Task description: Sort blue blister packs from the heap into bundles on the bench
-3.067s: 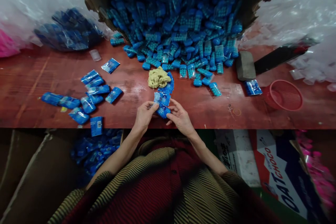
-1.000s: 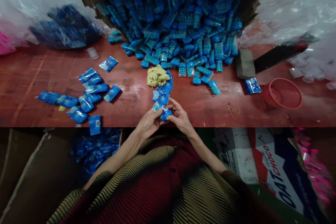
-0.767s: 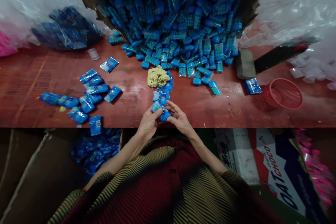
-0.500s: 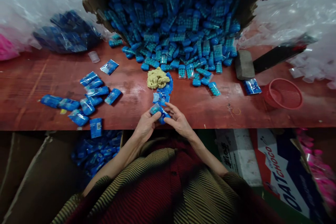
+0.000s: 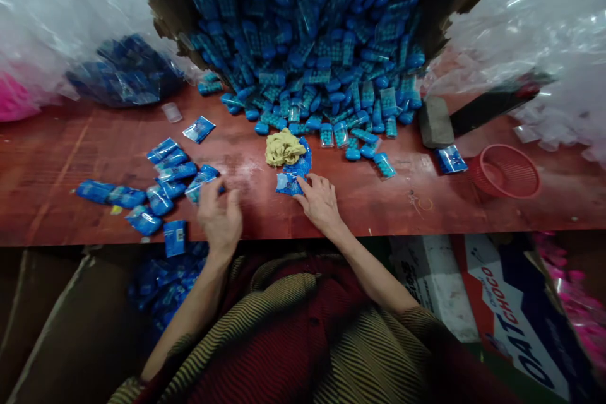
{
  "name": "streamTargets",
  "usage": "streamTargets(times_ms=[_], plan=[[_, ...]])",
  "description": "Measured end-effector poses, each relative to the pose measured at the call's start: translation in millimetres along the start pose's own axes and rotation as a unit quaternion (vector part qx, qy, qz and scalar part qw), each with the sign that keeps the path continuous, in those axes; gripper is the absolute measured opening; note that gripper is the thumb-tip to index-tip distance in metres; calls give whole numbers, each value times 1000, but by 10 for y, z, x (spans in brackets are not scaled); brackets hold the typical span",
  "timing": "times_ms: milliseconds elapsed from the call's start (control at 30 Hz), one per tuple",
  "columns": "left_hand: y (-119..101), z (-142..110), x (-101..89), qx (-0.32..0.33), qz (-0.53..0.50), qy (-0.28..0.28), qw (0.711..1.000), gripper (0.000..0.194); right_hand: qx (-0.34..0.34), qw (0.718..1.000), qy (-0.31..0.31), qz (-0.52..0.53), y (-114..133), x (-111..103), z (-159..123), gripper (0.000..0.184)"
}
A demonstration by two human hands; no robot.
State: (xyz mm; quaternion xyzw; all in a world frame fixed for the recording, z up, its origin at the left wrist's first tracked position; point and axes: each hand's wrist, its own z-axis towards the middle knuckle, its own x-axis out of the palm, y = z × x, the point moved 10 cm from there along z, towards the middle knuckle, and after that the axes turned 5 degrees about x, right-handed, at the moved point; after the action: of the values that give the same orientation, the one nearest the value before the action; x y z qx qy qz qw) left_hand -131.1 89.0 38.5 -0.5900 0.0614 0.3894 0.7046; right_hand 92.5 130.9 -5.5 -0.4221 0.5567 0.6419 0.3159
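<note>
My left hand (image 5: pixel 218 218) lies at the near left of the red table (image 5: pixel 360 202), its fingertips curled on a filled blue packet (image 5: pixel 197 190) at the edge of a pile of such packets (image 5: pixel 156 183). My right hand (image 5: pixel 319 202) rests flat with fingers spread, the index finger touching the top of a small stack of empty blue bags (image 5: pixel 290 182). A crumpled yellow cloth (image 5: pixel 283 146) sits just beyond that stack. A big heap of blue candy containers (image 5: pixel 322 63) spills from a torn cardboard box towards me.
A red mesh basket (image 5: pixel 506 170), a grey block (image 5: pixel 433 121) and a lone blue packet (image 5: pixel 449 159) lie at the right. Clear plastic sacks stand at both back corners. Below the table edge are a box of packets (image 5: pixel 165 278) and a printed carton (image 5: pixel 511 315).
Both hands held one blue packet together at the table's edge. Now my left hand has carried it left to the pile, and my right hand has reached forward to the stack of bags.
</note>
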Motion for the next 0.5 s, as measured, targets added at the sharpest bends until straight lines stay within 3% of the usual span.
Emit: streamTargets(times_ms=[100,167,333,400,500], plan=[[-18,-172,490,-27,-68,60,995,28,-32,995,8,-94,84,104,-2,38],[3,-254,699,-53,-96,86,990,25,-50,993,-5,-106,92,126,-50,34],[14,-280,788,-86,-137,95,982,25,-57,995,-50,-63,16,67,-128,26],[62,-284,790,-134,-178,83,971,34,-49,996,-75,-31,-3,1,-138,25],[137,-377,945,-245,-260,105,928,47,-34,993,-112,2,0,-105,-174,26]])
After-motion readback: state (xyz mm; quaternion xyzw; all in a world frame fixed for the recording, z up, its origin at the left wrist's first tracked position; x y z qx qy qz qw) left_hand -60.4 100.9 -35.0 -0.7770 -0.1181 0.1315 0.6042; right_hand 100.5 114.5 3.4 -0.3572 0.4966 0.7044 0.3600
